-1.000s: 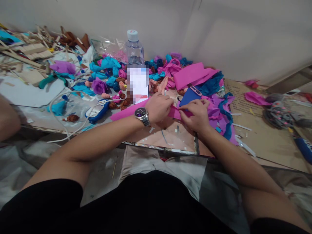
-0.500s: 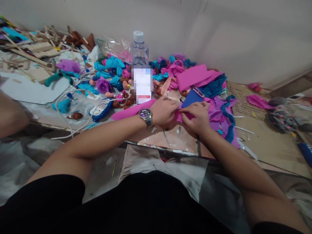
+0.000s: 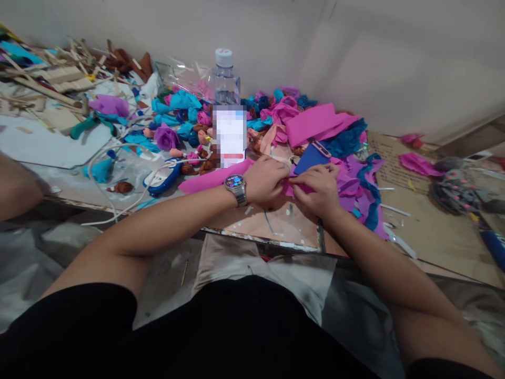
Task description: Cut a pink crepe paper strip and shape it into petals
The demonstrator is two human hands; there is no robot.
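Between my two hands is a small piece of magenta crepe paper [image 3: 289,190], mostly covered by my fingers. My left hand [image 3: 267,180], with a watch [image 3: 235,184] at the wrist, is closed on the paper's left side. From the right, my right hand [image 3: 317,190] pinches the same paper between thumb and fingers. Just beyond the hands lies a blue flat object [image 3: 313,158] with a pink clip-like piece [image 3: 321,149] on it. A strip of pink crepe paper [image 3: 215,177] reaches out under my left wrist.
Behind the hands stand a lit phone [image 3: 230,134] and a plastic bottle [image 3: 225,79]. Crepe paper flowers [image 3: 166,137] and scraps spread along the wall. Wooden sticks [image 3: 51,87] pile up at far left, near another person's arm [image 3: 18,187]. Cardboard [image 3: 430,221] lies at right.
Both hands stay almost in place, still holding the paper, with only slight finger movement. The watch face shows a different display. The other person's arm at left has shifted slightly leftward.
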